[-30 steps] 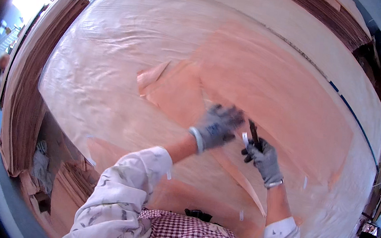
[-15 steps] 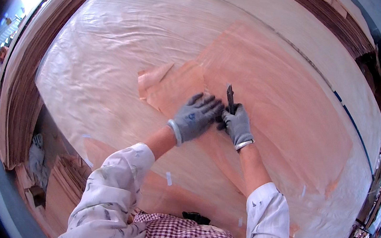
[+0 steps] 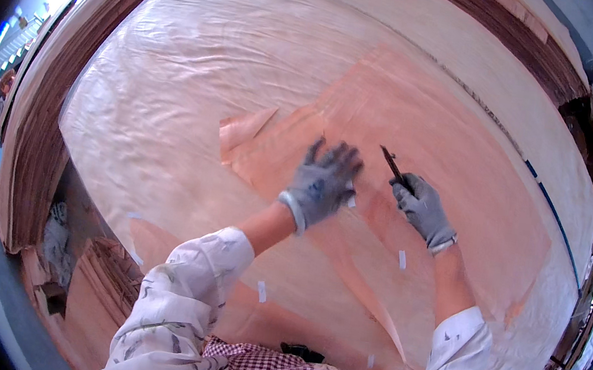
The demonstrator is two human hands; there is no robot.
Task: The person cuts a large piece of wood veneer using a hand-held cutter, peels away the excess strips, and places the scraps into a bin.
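My right hand (image 3: 424, 211), in a grey glove, is closed around a dark utility knife (image 3: 392, 166) whose tip points up and to the left. Beside it, my gloved left hand (image 3: 320, 184) is slightly blurred, its fingers spread over a reddish wood veneer sheet (image 3: 456, 168). A small white strip of tape (image 3: 351, 201) shows by the left hand's right edge; whether they touch I cannot tell. Another tape strip (image 3: 402, 259) is stuck on the veneer below the knife hand. A folded veneer flap (image 3: 245, 127) lies left of my fingers.
Paler wrinkled sheeting (image 3: 168, 78) surrounds the reddish veneer. Tall veneer stacks stand at the left (image 3: 50, 123) and far right (image 3: 510, 45). A dark strip (image 3: 460, 79) crosses the far side. Tape (image 3: 261, 291) and a narrow veneer piece (image 3: 364, 295) lie nearer me.
My right hand has moved right, away from the left, and the knife now leans further left. My left hand has shifted slightly right. Two tape strips near the hands have come into sight.
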